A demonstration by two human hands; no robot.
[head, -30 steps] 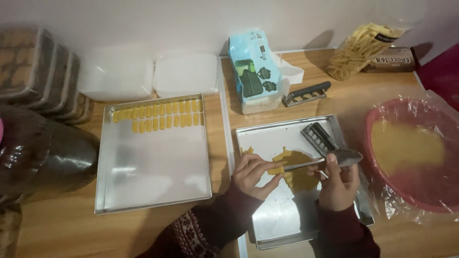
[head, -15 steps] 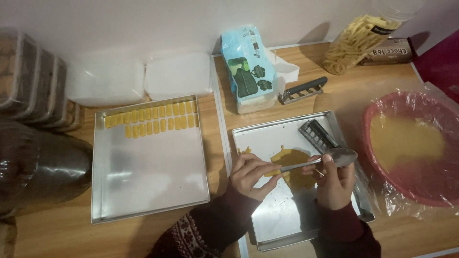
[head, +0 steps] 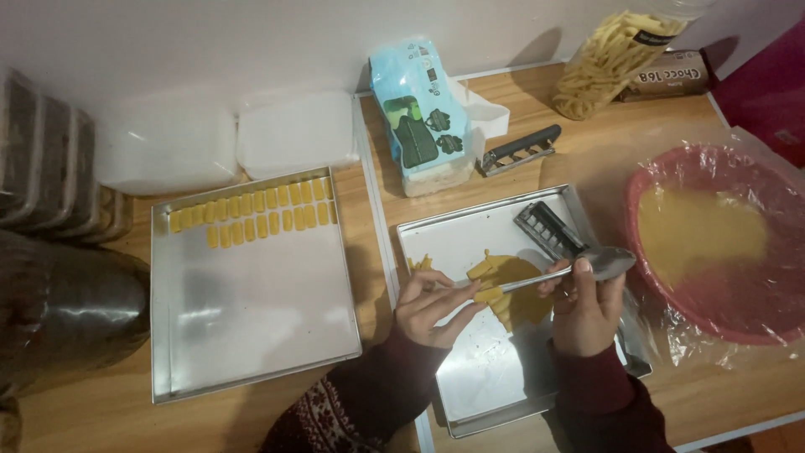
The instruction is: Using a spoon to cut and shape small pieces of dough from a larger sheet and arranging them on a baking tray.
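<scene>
Holding spoon point(head: 579, 267) between both hands, dough strip point(head: 489, 294) at left fingertips

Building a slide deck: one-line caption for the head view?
Right hand holds a spoon over yellow dough in a metal tray; left hand touches a piece.

A light-blue soft pack point(head: 423, 113) with dark green printed shapes stands upright at the back of the table, between the two metal trays. A clear bag of pale yellow pasta tubes point(head: 616, 59) lies at the back right. A flat brown box point(head: 667, 81) lies just beside it.
</scene>
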